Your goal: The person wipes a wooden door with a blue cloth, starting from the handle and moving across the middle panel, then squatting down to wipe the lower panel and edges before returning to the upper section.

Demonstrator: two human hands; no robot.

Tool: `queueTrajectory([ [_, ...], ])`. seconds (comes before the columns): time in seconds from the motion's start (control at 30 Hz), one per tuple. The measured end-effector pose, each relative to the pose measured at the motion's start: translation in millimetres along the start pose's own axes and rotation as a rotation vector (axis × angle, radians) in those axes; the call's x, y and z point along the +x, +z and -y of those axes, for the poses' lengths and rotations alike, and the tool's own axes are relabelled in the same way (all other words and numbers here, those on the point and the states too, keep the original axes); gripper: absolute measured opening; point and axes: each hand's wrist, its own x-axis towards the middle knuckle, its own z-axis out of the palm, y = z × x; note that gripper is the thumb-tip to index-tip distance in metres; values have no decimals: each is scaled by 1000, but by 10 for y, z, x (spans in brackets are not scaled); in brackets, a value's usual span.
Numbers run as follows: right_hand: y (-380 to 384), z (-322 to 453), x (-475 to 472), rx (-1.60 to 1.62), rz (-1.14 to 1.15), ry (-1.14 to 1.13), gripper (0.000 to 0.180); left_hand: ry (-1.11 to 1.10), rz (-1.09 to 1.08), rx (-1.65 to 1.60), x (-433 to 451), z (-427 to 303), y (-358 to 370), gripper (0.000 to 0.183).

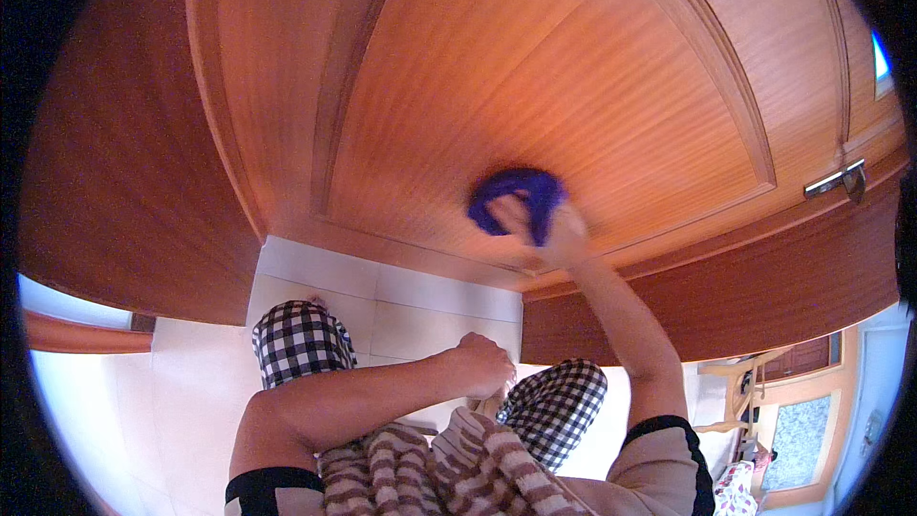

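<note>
My right hand (566, 233), blurred, presses a blue-purple cloth (498, 183) against the lower part of a panelled wooden door (530, 86). The cloth is bunched around the fingers. My left hand (487, 365) is bent in front of my body, between my knees, with its fingers curled; whether anything is inside it is hidden. A striped brown and cream cloth garment (444, 466) covers my lap, and my knees are in black and white checked fabric.
A wooden door frame (645, 315) runs along the right, with a metal door handle (834, 179) above it. Dark wood (136, 158) stands at the left. Pale floor tiles (408, 322) lie below. Wooden furniture (731, 394) shows beyond the frame at the lower right.
</note>
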Motion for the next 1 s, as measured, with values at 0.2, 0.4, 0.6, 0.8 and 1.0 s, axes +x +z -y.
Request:
queueTrajectory([
  [0.2, -140, 13, -1365, -2864, -730, -2622, 36, 19, 24, 16, 18, -142, 13, 18],
  [0.4, 184, -247, -350, -1913, -814, -3093, 56, 23, -24, -34, 5, -85, 191, 18],
  [0.6, -876, -205, 498, -2698, -238, -1964, 44, -41, 80, -33, 12, -50, 74, 16],
  [0.8, -940, -235, 119, -2927, -553, -2148, 41, 5, 10, -10, 9, -55, 68, 15],
  [1.0, 14, -504, -691, -1849, -753, -2894, 40, 21, 72, -14, -41, -128, -10, 15],
])
